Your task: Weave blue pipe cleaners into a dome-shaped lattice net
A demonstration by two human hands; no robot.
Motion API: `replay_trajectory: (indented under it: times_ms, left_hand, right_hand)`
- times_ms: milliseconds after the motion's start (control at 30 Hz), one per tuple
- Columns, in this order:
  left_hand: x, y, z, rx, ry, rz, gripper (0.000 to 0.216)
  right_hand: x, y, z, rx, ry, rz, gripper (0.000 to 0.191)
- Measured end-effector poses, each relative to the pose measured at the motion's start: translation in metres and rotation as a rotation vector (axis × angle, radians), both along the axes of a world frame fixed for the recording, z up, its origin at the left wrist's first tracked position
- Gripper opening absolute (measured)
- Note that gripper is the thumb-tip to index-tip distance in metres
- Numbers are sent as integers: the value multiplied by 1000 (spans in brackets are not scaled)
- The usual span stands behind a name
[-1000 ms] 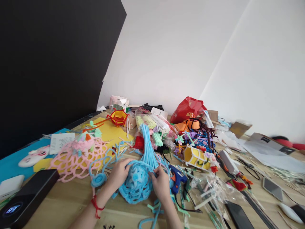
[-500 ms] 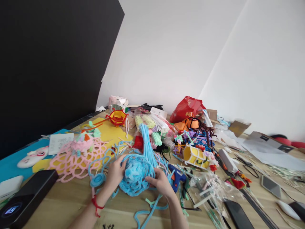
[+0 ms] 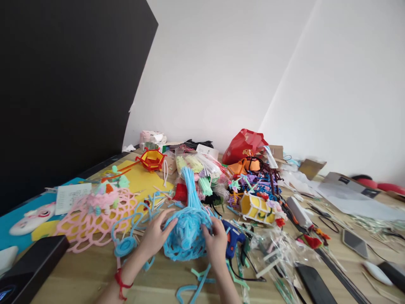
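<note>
Left hand point(image 3: 155, 236): I have it cupped against the left side of the blue woven ball point(image 3: 188, 231), fingers curled onto the mesh and gripping it; a red cord point(image 3: 120, 280) is tied round the wrist.
Right hand point(image 3: 217, 244): I have it clasped on the right side of the same ball, thumb on top and fingers wrapped round its edge.
Blue woven ball: it sits between my hands, low over the desk point(image 3: 85, 274) at the near middle. Whether it touches the wood I cannot tell.
Blue stems point(image 3: 190, 185): a tight bundle rises from the top of the ball and leans away from me.
Glue gun point(image 3: 233, 240): blue, lying just beside my right hand.
Blue loop point(image 3: 125, 245): flat on the desk, just left of my left hand.
Pink net point(image 3: 95, 217): spread out further left, partly over a yellow sheet point(image 3: 142, 179).
Yellow basket point(image 3: 255, 207): beyond the glue gun, on its side among the coloured scraps.
Red bag point(image 3: 243, 145): at the far edge, near the wall.
Black box point(image 3: 31, 266): at the near left corner.
</note>
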State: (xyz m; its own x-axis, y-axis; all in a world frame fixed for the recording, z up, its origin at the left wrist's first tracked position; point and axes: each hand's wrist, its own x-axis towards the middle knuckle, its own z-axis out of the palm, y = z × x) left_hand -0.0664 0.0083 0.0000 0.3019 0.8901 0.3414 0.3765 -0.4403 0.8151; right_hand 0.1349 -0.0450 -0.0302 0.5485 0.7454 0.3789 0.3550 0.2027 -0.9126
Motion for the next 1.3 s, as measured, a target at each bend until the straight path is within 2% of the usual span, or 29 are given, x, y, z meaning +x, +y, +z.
replay_trajectory:
  times_ms: [100, 133, 233, 300, 433, 500, 567, 767, 867, 1000, 1067, 1167, 1300]
  left_hand:
    - [3, 7, -13, 22, 36, 58, 38]
    - [4, 9, -17, 22, 40, 67, 39]
    - [6, 8, -22, -19, 19, 87, 41]
    - [7, 5, -18, -76, -7, 48, 40]
    - [5, 3, -7, -177, -104, -57, 36]
    - [4, 5, -5, -191, -137, -76, 37]
    - [4, 6, -7, -153, -83, -85, 35]
    - [5, 5, -16, -11, 143, -98, 27]
    - [3, 8, -18, 8, 165, -81, 28]
    - [1, 14, -22, -31, 125, -44, 31]
    - [0, 16, -23, -67, 94, -11, 30]
    - [1, 17, -21, -125, 2, -66, 29]
    - [3, 15, -19, -242, -128, -158, 40]
  right_hand:
    - [-4, 3, 4, -5, 325, 11, 63]
    - [-5, 3, 6, -28, 423, 46, 65]
    - [-8, 0, 13, -90, 559, 268, 48]
    - [-9, -3, 17, -71, 555, 352, 42]
    - [-9, -6, 20, -90, 468, 404, 43]
    - [-10, -6, 19, -142, 419, 485, 44]
    - [-11, -5, 16, -156, 377, 525, 45]
    - [-13, 1, 4, -183, 294, 439, 40]
    - [-12, 1, 3, -196, 388, 373, 46]
    - [-8, 0, 4, -210, 598, 482, 48]
    - [-5, 0, 4, -234, 625, 491, 46]
    - [-4, 2, 1, -235, 557, 465, 45]
    - [-7, 3, 0, -223, 426, 475, 44]
